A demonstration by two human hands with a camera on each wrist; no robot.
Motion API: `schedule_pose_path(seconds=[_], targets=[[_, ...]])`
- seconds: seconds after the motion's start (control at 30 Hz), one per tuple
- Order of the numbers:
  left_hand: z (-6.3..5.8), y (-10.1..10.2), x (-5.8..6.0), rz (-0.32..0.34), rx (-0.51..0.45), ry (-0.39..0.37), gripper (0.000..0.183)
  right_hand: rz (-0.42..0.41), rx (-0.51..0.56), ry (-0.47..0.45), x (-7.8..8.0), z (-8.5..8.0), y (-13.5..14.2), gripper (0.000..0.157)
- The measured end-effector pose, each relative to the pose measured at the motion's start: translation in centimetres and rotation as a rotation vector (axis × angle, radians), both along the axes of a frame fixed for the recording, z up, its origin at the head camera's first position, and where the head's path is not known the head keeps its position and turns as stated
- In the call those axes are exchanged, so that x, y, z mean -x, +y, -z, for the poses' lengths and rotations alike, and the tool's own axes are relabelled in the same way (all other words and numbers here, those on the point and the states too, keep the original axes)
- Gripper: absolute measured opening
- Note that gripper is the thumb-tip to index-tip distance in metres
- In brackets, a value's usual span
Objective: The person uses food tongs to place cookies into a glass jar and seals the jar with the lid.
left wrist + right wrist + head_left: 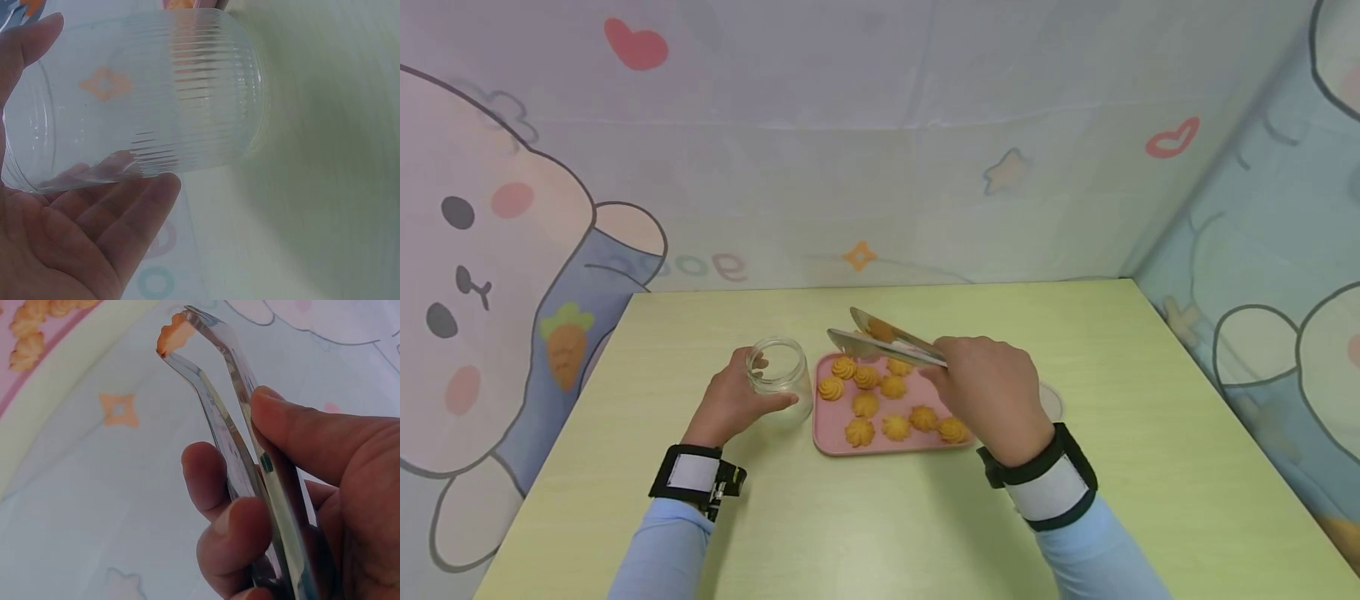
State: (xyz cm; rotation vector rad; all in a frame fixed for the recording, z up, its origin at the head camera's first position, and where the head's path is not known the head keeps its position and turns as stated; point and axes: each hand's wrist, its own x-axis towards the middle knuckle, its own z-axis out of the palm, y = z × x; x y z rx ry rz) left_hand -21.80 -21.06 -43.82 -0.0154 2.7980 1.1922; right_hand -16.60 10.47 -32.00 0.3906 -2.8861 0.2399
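Note:
My left hand (730,407) grips a clear glass jar (801,393) with its thumb on one side and fingers on the other. Ribbed glass shows on the jar (212,94) in the left wrist view, and no cookie is visible inside. With my right hand (996,392) I hold metal tongs (921,354), thumb and fingers wrapped about the two arms. A golden cookie (176,334) is pinched between the tong tips, above the far side of a pink tray (887,449). Several piped cookies (865,405) lie on that tray, just right of the jar.
A pale round disc (1052,402) lies partly hidden behind my right wrist. The light yellow table (850,533) meets a cartoon-printed cloth (850,167) at its back edge, and a similar cloth hangs on the right.

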Motion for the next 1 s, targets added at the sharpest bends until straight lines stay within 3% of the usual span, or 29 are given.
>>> schedule_pose_path(seconds=[0.33, 0.63, 0.83, 1.0], targets=[[0.0, 0.1, 0.1, -0.004, -0.001, 0.006, 0.093, -0.047, 0.0, 0.02, 0.5, -1.5, -3.7, 0.024], [0.3, -0.1, 0.1, -0.001, -0.024, -0.006, 0.096, -0.103, -0.049, 0.022, 0.6, -1.0, -6.7, 0.027], [0.4, -0.3, 0.1, 0.006, -0.023, 0.014, 0.097, -0.14, -0.028, 0.051, 0.5, -0.3, -7.2, 0.032], [0.3, -0.2, 0.2, 0.002, -0.023, 0.019, 0.093, -0.109, -0.017, 0.06, 0.6, -0.1, -6.5, 0.029]])
